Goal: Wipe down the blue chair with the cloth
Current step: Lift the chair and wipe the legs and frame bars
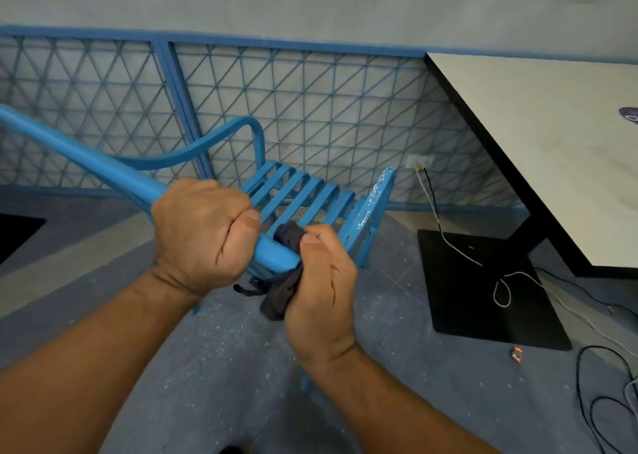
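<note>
Left hand (203, 232) round blue chair (303, 194); right hand (321, 288) round dark, perhaps grey, cloth (281, 294).

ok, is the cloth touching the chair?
Touching. Head view: the cloth, gripped by the right hand, is pressed around the end of the chair rail.

The blue chair (303, 194) runs off the left edge, and the left hand (202, 232) covers part of its bar. The right hand (321, 288) hides most of the cloth (279, 298). The purple thing (630, 117) on the table (518, 136) is cut off at right.
</note>
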The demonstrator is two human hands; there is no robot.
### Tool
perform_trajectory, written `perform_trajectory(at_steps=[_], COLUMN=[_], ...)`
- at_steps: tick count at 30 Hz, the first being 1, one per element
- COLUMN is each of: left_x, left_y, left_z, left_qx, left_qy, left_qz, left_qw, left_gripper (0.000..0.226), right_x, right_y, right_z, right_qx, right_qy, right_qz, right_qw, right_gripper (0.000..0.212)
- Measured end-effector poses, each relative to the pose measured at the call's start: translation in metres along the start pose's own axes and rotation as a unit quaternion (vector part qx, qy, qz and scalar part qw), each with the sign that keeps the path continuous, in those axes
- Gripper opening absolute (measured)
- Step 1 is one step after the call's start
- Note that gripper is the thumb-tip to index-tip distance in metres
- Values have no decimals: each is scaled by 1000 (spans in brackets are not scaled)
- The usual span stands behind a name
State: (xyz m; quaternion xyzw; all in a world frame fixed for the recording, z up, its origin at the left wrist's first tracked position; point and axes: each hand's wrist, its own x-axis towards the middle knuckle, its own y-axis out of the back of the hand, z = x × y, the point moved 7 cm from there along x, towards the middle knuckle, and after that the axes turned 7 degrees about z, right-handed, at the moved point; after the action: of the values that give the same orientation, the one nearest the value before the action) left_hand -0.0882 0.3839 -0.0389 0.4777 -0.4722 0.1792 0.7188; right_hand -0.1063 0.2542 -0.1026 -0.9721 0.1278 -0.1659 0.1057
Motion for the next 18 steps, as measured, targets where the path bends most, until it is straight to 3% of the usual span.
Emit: perform_trajectory(at_steps=[11,15,18], left_x=[-4,-9,-14], left_y=[16,19,20], left_z=[-47,-42,-36], left_qx=[-32,-37,-32], left_qy=[-2,52,102], left_qz=[-39,-51,-38], left_qw=[999,997,994], left_gripper=[37,27,28], right_x=[-25,-18,-11], right_y=[-50,-38,-23], right_z=[3,8,25], right_qx=[-69,-73,-98], right_qy=[38,76,27], right_qz=[-30,-93,-151], right_qw=[996,990,983], right_gripper=[26,32,31])
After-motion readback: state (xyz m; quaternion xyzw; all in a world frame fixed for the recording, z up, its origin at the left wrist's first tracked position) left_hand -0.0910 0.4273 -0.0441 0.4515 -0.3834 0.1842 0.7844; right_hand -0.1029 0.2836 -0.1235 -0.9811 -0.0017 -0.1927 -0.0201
